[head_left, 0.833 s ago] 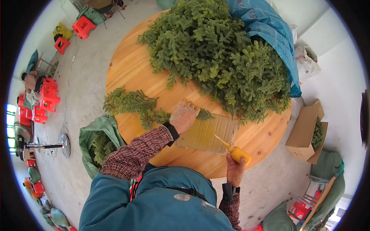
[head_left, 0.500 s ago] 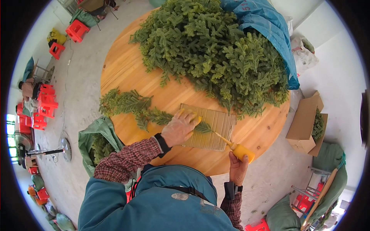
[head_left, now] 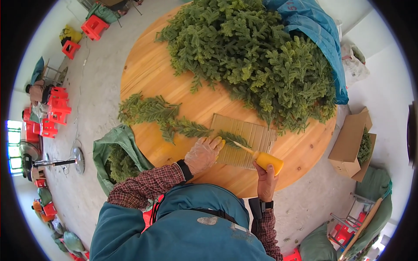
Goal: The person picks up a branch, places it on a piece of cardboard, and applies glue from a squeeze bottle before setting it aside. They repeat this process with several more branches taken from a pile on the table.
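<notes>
A yellow squeeze bottle with a long thin nozzle is held in my right hand, tilted so its tip reaches the needles of a green sprig. That sprig lies over a piece of corrugated cardboard. My left hand, in a clear glove with yellow fingertips, has its fingers bent together at the sprig's stem; the exact grip is partly hidden. To the left, more green sprigs lie on the round wooden table.
A big heap of green branches spills from a blue sack on the far side. A green sack of foliage stands at the table's left edge, a cardboard box at the right. Red stools and a fan are on the left.
My left hand has slid back toward me, uncovering more of the sprig. The bottle has moved slightly left and away from me, its nozzle now over the sprig. The whole view has shifted a little.
</notes>
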Tool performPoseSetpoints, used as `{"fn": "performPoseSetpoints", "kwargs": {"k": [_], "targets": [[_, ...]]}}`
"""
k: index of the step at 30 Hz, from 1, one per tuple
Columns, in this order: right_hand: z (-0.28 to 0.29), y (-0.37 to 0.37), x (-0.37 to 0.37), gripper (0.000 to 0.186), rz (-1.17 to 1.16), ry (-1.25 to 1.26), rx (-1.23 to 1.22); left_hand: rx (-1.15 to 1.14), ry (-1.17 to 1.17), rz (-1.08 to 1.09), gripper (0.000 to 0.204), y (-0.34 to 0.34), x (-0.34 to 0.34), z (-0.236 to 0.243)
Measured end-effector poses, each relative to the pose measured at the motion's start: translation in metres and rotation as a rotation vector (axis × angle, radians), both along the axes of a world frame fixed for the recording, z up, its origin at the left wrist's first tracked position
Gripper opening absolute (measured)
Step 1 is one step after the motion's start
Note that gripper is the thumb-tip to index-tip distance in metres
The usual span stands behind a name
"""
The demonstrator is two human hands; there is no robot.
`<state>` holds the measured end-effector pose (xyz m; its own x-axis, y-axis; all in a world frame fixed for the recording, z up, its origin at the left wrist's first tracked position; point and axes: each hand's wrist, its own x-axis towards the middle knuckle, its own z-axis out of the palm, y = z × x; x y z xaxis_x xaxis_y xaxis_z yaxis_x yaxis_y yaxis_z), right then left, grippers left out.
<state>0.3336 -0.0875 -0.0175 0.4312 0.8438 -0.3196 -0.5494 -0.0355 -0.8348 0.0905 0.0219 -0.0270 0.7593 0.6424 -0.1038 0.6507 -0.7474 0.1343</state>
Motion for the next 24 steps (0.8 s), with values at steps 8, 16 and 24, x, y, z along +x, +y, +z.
{"fn": "performPoseSetpoints", "kwargs": {"k": [8,16,24], "targets": [[-0.003,0.014,-0.006,0.037,0.022,-0.048,-0.005,-0.016,0.036,-0.001,0.062,0.001,0.002,0.003],[0.004,0.018,-0.006,0.034,0.03,-0.092,-0.033,-0.028,0.035,0.002,0.061,0.001,0.001,0.001],[0.006,0.009,0.001,0.033,-0.015,-0.076,-0.031,-0.036,0.027,-0.007,0.06,0.003,0.001,0.003]]}}
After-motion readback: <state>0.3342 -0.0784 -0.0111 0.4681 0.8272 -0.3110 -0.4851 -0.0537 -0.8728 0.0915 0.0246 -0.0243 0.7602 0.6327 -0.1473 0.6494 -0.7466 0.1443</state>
